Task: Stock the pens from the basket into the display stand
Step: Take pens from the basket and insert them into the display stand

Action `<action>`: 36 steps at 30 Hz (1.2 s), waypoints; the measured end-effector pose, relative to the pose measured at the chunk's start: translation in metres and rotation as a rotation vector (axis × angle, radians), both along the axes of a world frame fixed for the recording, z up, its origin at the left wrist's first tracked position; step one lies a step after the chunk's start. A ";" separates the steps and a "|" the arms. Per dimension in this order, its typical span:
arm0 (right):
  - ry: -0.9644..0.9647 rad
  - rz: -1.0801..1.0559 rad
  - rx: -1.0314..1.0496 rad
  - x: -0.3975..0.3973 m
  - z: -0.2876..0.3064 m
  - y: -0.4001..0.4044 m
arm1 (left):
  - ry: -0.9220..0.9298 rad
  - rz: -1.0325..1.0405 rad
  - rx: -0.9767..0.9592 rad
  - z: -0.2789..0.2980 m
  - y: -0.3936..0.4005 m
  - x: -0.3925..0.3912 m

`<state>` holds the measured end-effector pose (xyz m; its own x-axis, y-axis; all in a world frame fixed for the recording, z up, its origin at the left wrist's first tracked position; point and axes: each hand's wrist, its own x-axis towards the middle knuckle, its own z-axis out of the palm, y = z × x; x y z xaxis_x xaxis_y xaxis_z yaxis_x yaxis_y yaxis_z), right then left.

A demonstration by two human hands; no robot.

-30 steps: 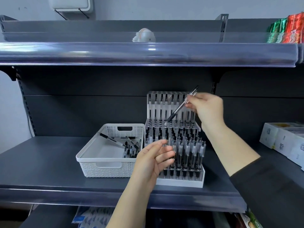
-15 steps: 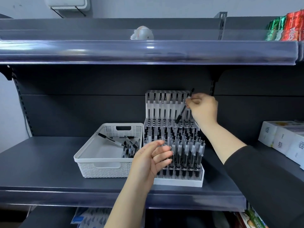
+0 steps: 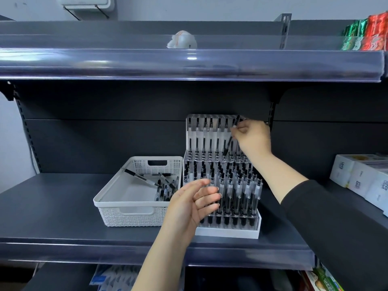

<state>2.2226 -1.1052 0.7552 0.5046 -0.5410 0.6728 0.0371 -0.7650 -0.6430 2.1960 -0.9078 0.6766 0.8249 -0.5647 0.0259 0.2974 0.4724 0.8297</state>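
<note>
Tipping straighter than before, the thin black-and-clear pen (image 3: 230, 138) pinched by the right hand (image 3: 253, 137) now nears a back slot of the clear plastic display stand (image 3: 227, 229), while the left hand (image 3: 192, 203) waits open, holding nothing.

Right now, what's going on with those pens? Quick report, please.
Right hand pinching a pen, tip down at the stand's top row. Left hand open, empty. More pens in the basket. Nothing blocking.

Dark grey metal shelving unit (image 3: 63, 206) standing against a pale wall (image 3: 210, 7); upper shelf (image 3: 105, 66) carrying a glossy clear price strip catching light. White boxes (image 3: 361, 177) sitting at right; red-green packets (image 3: 365, 34) lying above.
</note>
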 end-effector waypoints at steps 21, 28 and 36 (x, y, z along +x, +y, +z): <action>0.682 -0.343 -0.453 0.032 0.028 0.008 | -0.001 0.046 -0.021 0.000 0.008 0.007; 0.645 -0.309 -0.442 0.018 0.023 0.012 | -0.044 0.119 -0.045 0.004 0.032 0.022; 0.147 0.487 0.325 0.002 0.027 0.116 | -0.129 0.339 0.093 0.026 0.083 0.105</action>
<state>2.2243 -0.9893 0.7819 0.8211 -0.3908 0.4160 0.2267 -0.4455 -0.8661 2.3013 -0.8244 0.7028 0.9587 -0.2649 0.1035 0.0270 0.4470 0.8941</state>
